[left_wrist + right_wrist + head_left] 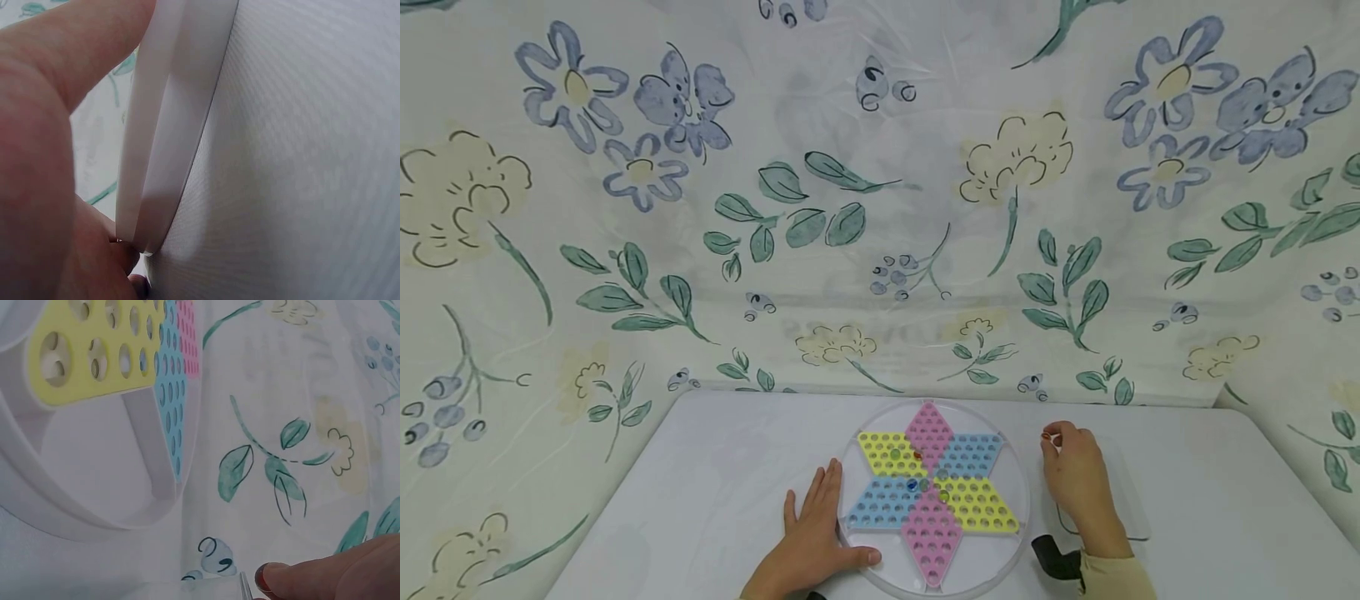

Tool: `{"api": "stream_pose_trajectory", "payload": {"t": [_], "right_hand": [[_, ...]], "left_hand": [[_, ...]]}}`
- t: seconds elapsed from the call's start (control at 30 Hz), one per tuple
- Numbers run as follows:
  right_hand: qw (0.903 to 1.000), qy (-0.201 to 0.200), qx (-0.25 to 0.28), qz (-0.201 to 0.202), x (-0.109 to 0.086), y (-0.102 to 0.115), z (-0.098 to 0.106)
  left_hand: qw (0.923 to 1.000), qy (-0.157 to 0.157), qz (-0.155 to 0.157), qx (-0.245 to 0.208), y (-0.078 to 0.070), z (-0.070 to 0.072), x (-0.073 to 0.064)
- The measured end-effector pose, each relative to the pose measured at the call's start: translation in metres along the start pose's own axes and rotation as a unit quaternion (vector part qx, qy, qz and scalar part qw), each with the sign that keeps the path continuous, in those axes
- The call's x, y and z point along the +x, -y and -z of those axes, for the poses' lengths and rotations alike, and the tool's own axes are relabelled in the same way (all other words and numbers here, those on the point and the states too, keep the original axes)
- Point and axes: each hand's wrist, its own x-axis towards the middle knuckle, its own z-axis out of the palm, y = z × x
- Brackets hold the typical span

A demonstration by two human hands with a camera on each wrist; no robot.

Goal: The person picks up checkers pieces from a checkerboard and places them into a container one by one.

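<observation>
A round white Chinese checkers board [1017, 500] with a pink, yellow and blue star of holes lies on the white table. Several marbles sit in its holes, among them a blue marble [912, 485], a red marble [917, 456] and a green marble [895, 454]. My left hand [812, 533] rests at the board's left edge, fingers straight and spread, thumb over the rim [169, 125]. To the right of the board my right hand [1078, 479] is raised, thumb and index finger pinching a small dark red marble [261, 577].
Under and beside my right hand lies a clear, flat rectangular container [1131, 492], its edge faint against the white table [647, 508]. A black wrist mount [1054, 557] sits at the right sleeve. A flowered cloth [880, 250] hangs behind the table.
</observation>
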Motion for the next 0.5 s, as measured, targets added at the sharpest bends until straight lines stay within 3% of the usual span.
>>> {"api": "stream_pose_trajectory", "payload": {"t": [0.5], "right_hand": [[0.9997, 0.005, -0.007, -0.022, 0.0023, -0.0042, -0.0034]], "left_hand": [[1.0000, -0.001, 0.002, 0.002, 0.0016, -0.0017, 0.0004]]}}
